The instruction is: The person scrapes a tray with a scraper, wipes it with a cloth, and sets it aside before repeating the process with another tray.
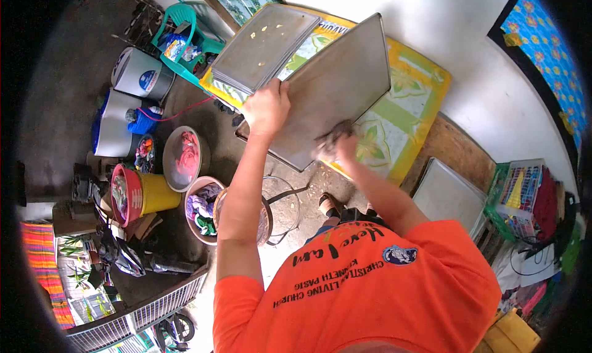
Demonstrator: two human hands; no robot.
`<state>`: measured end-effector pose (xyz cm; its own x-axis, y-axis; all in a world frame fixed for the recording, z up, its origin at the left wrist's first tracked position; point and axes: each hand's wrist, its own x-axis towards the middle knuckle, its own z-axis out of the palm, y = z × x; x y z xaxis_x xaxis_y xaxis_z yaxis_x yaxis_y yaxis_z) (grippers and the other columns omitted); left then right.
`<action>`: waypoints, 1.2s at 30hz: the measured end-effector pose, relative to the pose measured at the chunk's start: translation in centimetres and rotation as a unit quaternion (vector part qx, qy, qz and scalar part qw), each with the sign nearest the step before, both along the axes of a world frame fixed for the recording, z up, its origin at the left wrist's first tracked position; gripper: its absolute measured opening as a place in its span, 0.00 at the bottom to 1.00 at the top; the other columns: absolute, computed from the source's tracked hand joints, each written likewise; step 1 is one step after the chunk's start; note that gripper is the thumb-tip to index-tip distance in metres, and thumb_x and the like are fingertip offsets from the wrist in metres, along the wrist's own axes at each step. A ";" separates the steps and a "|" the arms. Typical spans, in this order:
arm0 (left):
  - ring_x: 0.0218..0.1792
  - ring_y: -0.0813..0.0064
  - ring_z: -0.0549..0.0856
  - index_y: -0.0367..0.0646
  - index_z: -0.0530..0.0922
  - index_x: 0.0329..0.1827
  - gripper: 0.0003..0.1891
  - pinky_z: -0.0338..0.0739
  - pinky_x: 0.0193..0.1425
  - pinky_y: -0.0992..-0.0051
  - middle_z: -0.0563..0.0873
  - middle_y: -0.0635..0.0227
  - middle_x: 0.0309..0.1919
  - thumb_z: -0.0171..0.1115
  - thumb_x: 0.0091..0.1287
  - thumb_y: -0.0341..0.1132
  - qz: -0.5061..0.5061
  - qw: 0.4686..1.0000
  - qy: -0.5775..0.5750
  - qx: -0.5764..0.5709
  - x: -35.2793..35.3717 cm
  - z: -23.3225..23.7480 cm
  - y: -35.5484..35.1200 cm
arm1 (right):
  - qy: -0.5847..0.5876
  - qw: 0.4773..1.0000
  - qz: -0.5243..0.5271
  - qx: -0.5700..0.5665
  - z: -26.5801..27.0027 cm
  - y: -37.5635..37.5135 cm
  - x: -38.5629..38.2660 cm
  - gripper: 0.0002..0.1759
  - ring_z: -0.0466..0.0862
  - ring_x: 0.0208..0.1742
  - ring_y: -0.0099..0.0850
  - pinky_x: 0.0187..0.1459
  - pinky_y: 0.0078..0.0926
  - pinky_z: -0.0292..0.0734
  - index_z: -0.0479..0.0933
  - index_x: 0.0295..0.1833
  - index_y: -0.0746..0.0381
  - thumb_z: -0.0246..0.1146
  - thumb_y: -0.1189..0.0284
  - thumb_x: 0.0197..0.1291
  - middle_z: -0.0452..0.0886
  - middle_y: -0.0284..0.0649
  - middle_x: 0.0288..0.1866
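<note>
A large flat metal baking tray (342, 75) stands tilted over the near side of a table (404, 84) with a yellow and green leaf-patterned cover. My left hand (268, 109) is closed round the tray's left edge. Lower down, near the tray's bottom edge, my right hand (338, 146) is closed on a dark, crumpled rag (339, 131); motion smears this hand and the cloth somewhat. Beyond my left hand, a stack of similar trays (262, 44) lies on the table, with a few pale flakes on the top one.
A green plastic chair (180, 16) holding bags stands past the table's left end. On the floor at left are basins of laundry (200, 210), a yellow bucket (161, 194) and white washing tubs (117, 121). Another tray (449, 195) and plastic crates (518, 195) are at right.
</note>
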<state>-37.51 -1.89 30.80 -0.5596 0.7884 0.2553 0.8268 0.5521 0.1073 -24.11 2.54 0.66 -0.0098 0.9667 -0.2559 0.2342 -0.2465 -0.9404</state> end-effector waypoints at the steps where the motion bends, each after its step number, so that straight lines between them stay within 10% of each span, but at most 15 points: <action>1: 0.33 0.49 0.84 0.50 0.79 0.36 0.17 0.77 0.36 0.53 0.84 0.51 0.28 0.50 0.66 0.53 0.015 1.000 0.000 -0.009 0.2 0.1 0.1 | 0.039 0.999 -0.022 -0.021 -1.9 -4.2 -1.6 0.21 0.76 0.52 0.55 0.53 0.44 0.70 0.71 0.52 0.75 0.52 0.69 0.60 0.77 0.61 0.49; 6: 0.35 0.48 0.84 0.50 0.79 0.37 0.19 0.77 0.39 0.54 0.85 0.51 0.30 0.49 0.67 0.54 0.033 0.999 -0.008 -0.013 0.9 0.5 -0.5 | 0.188 0.819 0.314 -0.441 8.5 -12.2 -1.2 0.12 0.80 0.26 0.30 0.27 0.32 0.74 0.77 0.40 0.68 0.55 0.70 0.59 0.81 0.42 0.30; 10: 0.37 0.48 0.84 0.50 0.80 0.40 0.19 0.78 0.41 0.54 0.85 0.51 0.32 0.49 0.66 0.55 0.054 0.998 -0.023 -0.004 -0.4 0.5 -2.2 | 0.096 0.907 0.395 -0.112 11.6 -7.6 2.0 0.16 0.79 0.41 0.40 0.43 0.39 0.74 0.76 0.43 0.70 0.48 0.68 0.65 0.81 0.46 0.40; 13: 0.36 0.48 0.84 0.51 0.81 0.41 0.19 0.77 0.40 0.54 0.85 0.51 0.32 0.50 0.65 0.55 0.080 0.996 -0.004 0.025 -1.1 1.3 -4.6 | -0.005 0.972 0.220 0.084 10.6 1.1 5.0 0.18 0.79 0.43 0.42 0.48 0.38 0.72 0.74 0.50 0.66 0.45 0.68 0.64 0.81 0.49 0.40; 15: 0.34 0.48 0.84 0.50 0.81 0.39 0.19 0.77 0.38 0.53 0.84 0.52 0.29 0.51 0.65 0.54 0.076 0.996 0.008 0.052 -0.7 2.3 -6.2 | 0.287 0.953 0.015 0.091 12.0 7.4 6.5 0.14 0.78 0.42 0.41 0.47 0.37 0.72 0.75 0.46 0.65 0.47 0.72 0.61 0.78 0.48 0.36; 20: 0.29 0.49 0.84 0.49 0.81 0.34 0.18 0.76 0.32 0.55 0.84 0.55 0.25 0.53 0.65 0.53 0.041 0.994 0.051 0.089 3.0 3.9 -7.3 | 0.101 0.892 -0.062 0.437 26.8 12.1 5.3 0.26 0.65 0.61 0.51 0.62 0.43 0.62 0.64 0.66 0.59 0.52 0.68 0.61 0.65 0.52 0.59; 22: 0.29 0.52 0.84 0.51 0.82 0.36 0.16 0.76 0.31 0.58 0.84 0.57 0.25 0.55 0.64 0.52 0.018 0.995 0.051 0.088 5.7 5.1 -7.4 | 0.013 0.906 -0.084 0.415 30.6 12.7 4.0 0.29 0.60 0.65 0.55 0.64 0.47 0.59 0.63 0.66 0.56 0.55 0.61 0.59 0.64 0.54 0.60; 30: 0.26 0.53 0.84 0.47 0.84 0.33 0.14 0.75 0.28 0.62 0.84 0.56 0.22 0.62 0.61 0.49 0.004 0.960 0.025 0.278 7.0 7.9 -11.6 | -0.040 0.958 -0.160 0.235 18.0 21.7 7.4 0.27 0.71 0.58 0.55 0.59 0.48 0.65 0.65 0.60 0.69 0.50 0.59 0.63 0.70 0.59 0.59; 36: 0.21 0.61 0.82 0.43 0.83 0.35 0.16 0.73 0.28 0.67 0.82 0.56 0.19 0.62 0.63 0.48 0.024 0.928 -0.025 0.371 7.5 8.3 -10.1 | 0.508 0.856 -0.065 0.067 15.5 18.0 5.6 0.26 0.70 0.62 0.43 0.63 0.38 0.63 0.61 0.66 0.69 0.43 0.62 0.70 0.69 0.52 0.63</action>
<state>-29.98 -11.95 39.14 -0.6146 0.3803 0.6911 0.7875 0.3463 0.5098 -18.49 20.56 16.12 -0.0519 0.9965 -0.0656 -0.7426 -0.0824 -0.6646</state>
